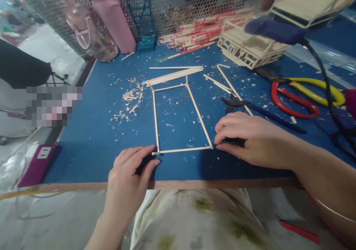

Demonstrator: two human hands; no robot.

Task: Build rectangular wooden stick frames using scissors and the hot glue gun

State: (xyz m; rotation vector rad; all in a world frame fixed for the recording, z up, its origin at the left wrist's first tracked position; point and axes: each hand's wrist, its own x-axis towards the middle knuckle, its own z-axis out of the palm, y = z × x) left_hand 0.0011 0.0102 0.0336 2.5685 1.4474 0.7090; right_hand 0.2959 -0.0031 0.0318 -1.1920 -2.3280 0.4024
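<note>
A four-sided frame of thin wooden sticks (183,150) lies on the blue work surface, with two short sticks rising at its far corners. My left hand (128,172) is at the near left corner, thumb and index finger apart on either side of the stick ends. Whether they touch the wood I cannot tell. Just right of the near right corner, my right hand (244,137) has its fingers curled and the thumb against them; anything between the fingertips is hidden. Blue-handled pliers (258,110) lie beyond the right hand, close to its knuckles.
Loose sticks (175,75) and wood scraps (132,96) lie beyond and left of the frame. Red-and-yellow-handled scissors (294,113), a blue corded tool (274,29) and latticed stick models (247,50) occupy the right. Red-tipped sticks (194,33) and a pink bottle (114,18) stand behind.
</note>
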